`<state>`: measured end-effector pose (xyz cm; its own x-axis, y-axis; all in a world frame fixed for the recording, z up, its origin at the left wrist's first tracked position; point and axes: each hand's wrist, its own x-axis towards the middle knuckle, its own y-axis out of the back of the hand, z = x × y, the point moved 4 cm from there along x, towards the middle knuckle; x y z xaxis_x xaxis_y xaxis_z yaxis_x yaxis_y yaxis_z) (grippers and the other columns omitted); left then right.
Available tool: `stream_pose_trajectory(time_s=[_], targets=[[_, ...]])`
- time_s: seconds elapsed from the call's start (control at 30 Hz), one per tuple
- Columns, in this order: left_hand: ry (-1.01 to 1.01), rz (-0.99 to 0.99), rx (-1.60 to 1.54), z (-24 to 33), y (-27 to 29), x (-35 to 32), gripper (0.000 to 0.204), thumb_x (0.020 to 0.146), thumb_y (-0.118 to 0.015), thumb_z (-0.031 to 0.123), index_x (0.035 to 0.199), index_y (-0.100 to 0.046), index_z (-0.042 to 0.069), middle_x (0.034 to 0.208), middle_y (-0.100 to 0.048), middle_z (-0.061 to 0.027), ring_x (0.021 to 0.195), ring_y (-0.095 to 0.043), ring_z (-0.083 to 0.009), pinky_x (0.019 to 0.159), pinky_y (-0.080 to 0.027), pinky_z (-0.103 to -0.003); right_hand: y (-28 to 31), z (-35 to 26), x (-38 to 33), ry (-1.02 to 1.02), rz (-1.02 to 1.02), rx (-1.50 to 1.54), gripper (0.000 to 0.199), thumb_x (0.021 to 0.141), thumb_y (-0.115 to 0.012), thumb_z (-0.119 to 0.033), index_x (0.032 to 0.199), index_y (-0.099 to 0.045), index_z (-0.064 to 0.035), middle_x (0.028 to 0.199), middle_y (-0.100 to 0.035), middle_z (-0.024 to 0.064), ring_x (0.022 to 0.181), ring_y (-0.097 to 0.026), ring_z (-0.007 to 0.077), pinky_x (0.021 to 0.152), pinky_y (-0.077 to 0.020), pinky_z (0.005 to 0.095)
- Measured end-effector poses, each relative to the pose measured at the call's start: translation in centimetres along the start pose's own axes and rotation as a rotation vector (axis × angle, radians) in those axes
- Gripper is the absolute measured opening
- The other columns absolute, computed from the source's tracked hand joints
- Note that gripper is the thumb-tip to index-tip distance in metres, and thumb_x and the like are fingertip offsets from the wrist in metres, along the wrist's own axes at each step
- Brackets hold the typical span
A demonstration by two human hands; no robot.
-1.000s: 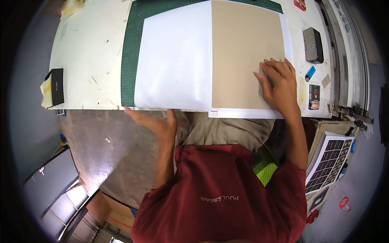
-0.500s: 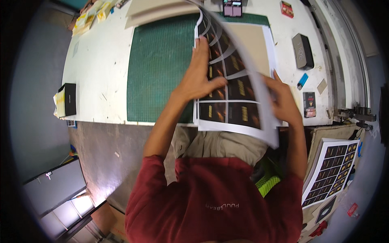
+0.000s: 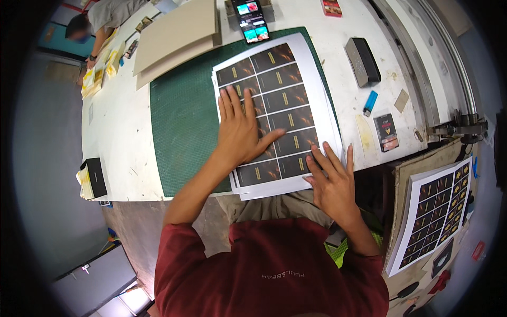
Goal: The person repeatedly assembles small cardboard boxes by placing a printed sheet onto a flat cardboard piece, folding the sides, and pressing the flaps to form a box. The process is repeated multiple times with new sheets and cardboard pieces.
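A white sheet printed with dark rectangular designs [image 3: 288,113] lies on top of other sheets, partly over the green cutting mat [image 3: 179,121]. My left hand [image 3: 237,127] rests on the sheet's left half, fingers stretched and thumb out to the right. My right hand [image 3: 332,182] is at its lower right edge, with the fingers spread and the tips touching the paper. Neither hand grips anything. The stack's lower edge reaches past the table's front edge, above my lap.
Grey-brown boards [image 3: 177,37] and a lit phone [image 3: 251,21] sit at the back. To the right are a dark speaker-like box [image 3: 363,62], a blue lighter [image 3: 370,103] and a small black pack [image 3: 386,132]. More printed sheets [image 3: 438,211] lie lower right. Another person [image 3: 113,16] leans in at far left.
The sheet that was curled up in my right hand now lies flat. My right hand has let go and spread out on its edge. The view has shifted, showing another person.
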<state>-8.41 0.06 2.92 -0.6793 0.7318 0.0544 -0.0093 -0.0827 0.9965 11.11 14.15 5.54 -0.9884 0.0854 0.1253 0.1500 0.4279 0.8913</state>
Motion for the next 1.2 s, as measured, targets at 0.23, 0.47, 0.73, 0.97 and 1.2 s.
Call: stream_pose_trajectory(time_s=[0.23, 0.47, 0.73, 0.97, 1.2], targets=[[-0.044, 0.164, -0.098, 2.9, -3.6, 15.0, 0.113, 0.085, -0.038, 0.082, 0.15, -0.024, -0.009, 0.156, -0.019, -0.0353, 0.148, -0.012, -0.047, 0.119, -0.006, -0.058, 0.0, 0.1, -0.7, 0.007, -0.013, 0.059, 0.036, 0.085, -0.069, -0.016, 0.12, -0.068, -0.0038, 0.142, -0.053, 0.0092, 0.14, -0.04, 0.0294, 0.112, -0.016, 0.0712], [-0.407, -0.033, -0.203, 10.6, -1.7, 1.2, 0.083, 0.1, -0.038, 0.053, 0.15, -0.022, -0.011, 0.157, -0.016, -0.0348, 0.149, -0.011, -0.0448, 0.121, -0.006, -0.053, -0.1, 0.5, -0.7, -0.027, 0.004, 0.076, 0.032, 0.087, -0.065, -0.013, 0.118, -0.068, -0.0023, 0.141, -0.054, 0.0105, 0.139, -0.041, 0.0302, 0.112, -0.0144, 0.0711], [-0.336, -0.206, -0.86, 9.8, 2.9, -8.4, 0.078, 0.095, -0.057, 0.035, 0.153, -0.023, -0.003, 0.161, -0.015, -0.0264, 0.151, -0.009, -0.0398, 0.121, -0.007, -0.051, 9.4, 3.2, -8.4, -0.235, 0.367, 0.061, 0.031, 0.083, -0.072, -0.006, 0.113, -0.068, 0.0, 0.117, -0.066, 0.0185, 0.114, -0.061, 0.0353, 0.105, -0.0409, 0.0484], [0.226, 0.296, -0.673, -3.6, 0.8, -12.7, 0.051, 0.092, -0.065, 0.012, 0.14, -0.052, 0.002, 0.149, -0.045, -0.0203, 0.14, -0.041, -0.034, 0.116, -0.029, -0.044, 10.6, 5.6, -19.6, -0.702, 0.678, 0.075, 0.019, 0.091, -0.065, -0.002, 0.109, -0.066, 0.0047, 0.1, -0.068, 0.0138, 0.093, -0.063, 0.0213, 0.089, -0.0469, 0.0325], [0.383, 0.294, -1.261, -4.2, -3.5, -15.1, 0.06, 0.084, -0.076, 0.006, 0.138, -0.051, -0.002, 0.139, -0.054, -0.018, 0.13, -0.05, -0.0268, 0.111, -0.037, -0.039, 3.0, 1.1, -6.9, -0.28, 0.486, 0.282, 0.023, 0.084, -0.07, 0.003, 0.107, -0.067, 0.0048, 0.1, -0.068, 0.0163, 0.091, -0.065, 0.0264, 0.084, -0.0496, 0.0338]])
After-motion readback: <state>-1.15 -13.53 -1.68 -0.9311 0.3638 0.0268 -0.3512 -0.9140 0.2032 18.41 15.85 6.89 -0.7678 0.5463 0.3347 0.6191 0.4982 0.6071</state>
